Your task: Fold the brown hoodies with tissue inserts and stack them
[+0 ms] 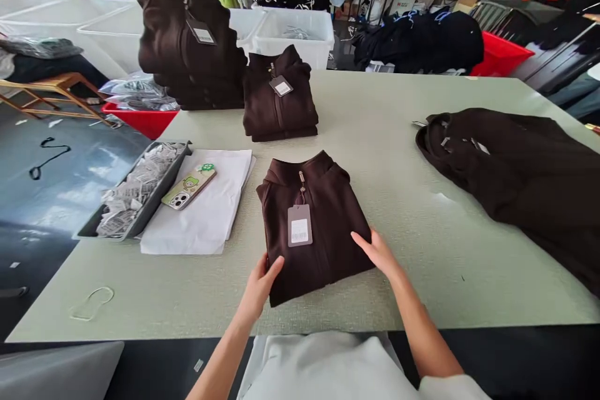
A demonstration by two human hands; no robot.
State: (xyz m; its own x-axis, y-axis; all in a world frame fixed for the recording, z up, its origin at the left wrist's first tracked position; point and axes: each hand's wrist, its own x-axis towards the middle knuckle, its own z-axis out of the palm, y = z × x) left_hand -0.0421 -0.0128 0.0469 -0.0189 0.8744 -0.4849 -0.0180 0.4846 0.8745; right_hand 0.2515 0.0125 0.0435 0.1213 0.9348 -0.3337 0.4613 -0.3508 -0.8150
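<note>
A folded dark brown zip jacket (332,225) lies front side up on the table before me, its collar pointing away. From its zip pull hangs a grey tag (300,226) with a white barcode label. My left hand (260,284) grips the jacket's lower left edge, thumb on top and fingers hidden underneath. On the opposite edge, my right hand (377,251) holds the jacket the same way, thumb over the cloth. Behind it sits a short stack of folded brown jackets (281,103), and a taller jacket pile (197,56) stands to its left.
Left of the jacket are white sheets (197,237) with a phone (190,187) on them and a grey tray (162,190) of small white labels. Unfolded brown garments (520,169) cover the table's right side. A loop of string (94,303) lies near the front left corner.
</note>
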